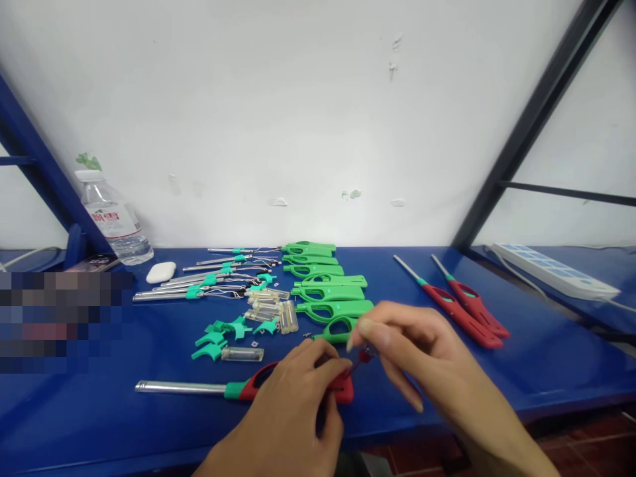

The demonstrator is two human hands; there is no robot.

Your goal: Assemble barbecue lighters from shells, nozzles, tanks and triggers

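A red lighter (345,392) with a green collar and a long metal tube (181,387) lies at the table's front, tube to the left. My left hand (298,397) is closed over its red handle and hides much of it. Above the handle's right end, my right hand (407,344) pinches a small screwdriver (365,354) with a dark red part; its thin shaft points down-left to the handle. Green handle shells (330,293) lie in a column behind my hands. Left of them are clear fuel tanks (242,354), green triggers (211,350) and metal tubes with wires (171,293).
Two red lighters (462,318) lie at the right on the blue table (99,411). A power strip (556,270) sits beyond the dark metal post. At the back left stand a water bottle (116,222) and a white case (161,272), beside a pixelated area.
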